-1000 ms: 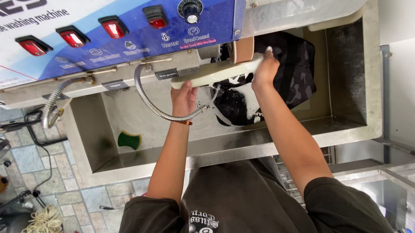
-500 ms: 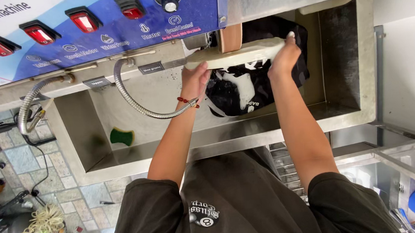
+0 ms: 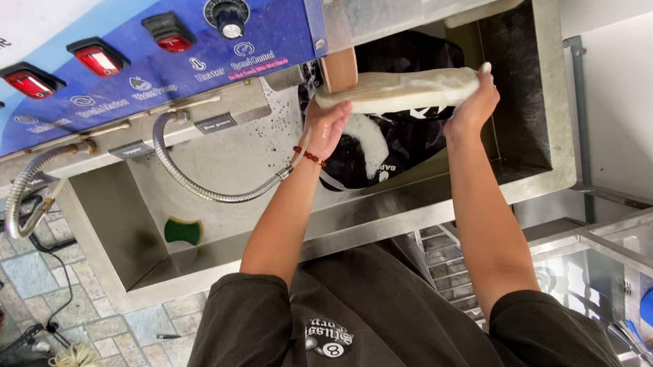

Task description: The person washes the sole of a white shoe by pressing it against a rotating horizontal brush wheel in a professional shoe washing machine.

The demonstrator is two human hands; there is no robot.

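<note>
Head view: left hand [image 3: 328,126] and right hand [image 3: 474,104] each grip an end of a foamy shoe [image 3: 397,93]; its black upper is half hidden by the basin [image 3: 360,219] wall.

Steel sink basin [image 3: 330,233] across the middle of the frame

A green and yellow sponge [image 3: 183,230] lies on its floor at lower left; a black shoe [image 3: 386,152], soapy white in patches, rests in the basin toward the right, near the front wall.

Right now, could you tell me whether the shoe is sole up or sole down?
Sole up: the shoe shows its pale sole to the camera, black upper hanging below, gripped by the left hand and right hand above the sink.
</note>
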